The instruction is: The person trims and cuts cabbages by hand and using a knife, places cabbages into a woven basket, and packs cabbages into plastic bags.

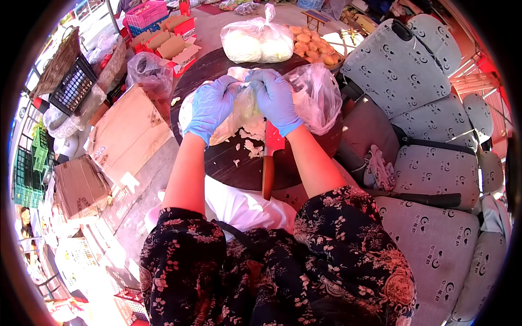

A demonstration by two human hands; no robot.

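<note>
My left hand (213,106) and my right hand (273,98), both in blue gloves, are closed on the gathered top of a clear plastic bag (246,111). Something pale green and white shows through its film. The hands are close together over a dark round table (217,169). Below my right hand lies a knife (268,174), its wooden handle reaching past the near table edge. Pale vegetable scraps (253,148) are scattered beside the blade. A knotted plastic bag (256,41) with whitish round contents stands at the far edge. Crumpled clear bags (318,98) lie to the right.
Grey patterned seats (394,68) line the right side. A basket of yellowish-brown produce (314,46) stands behind the table. On the left are flattened cardboard (128,133), a cardboard box (81,187), red cartons (176,46) and a black crate (72,91).
</note>
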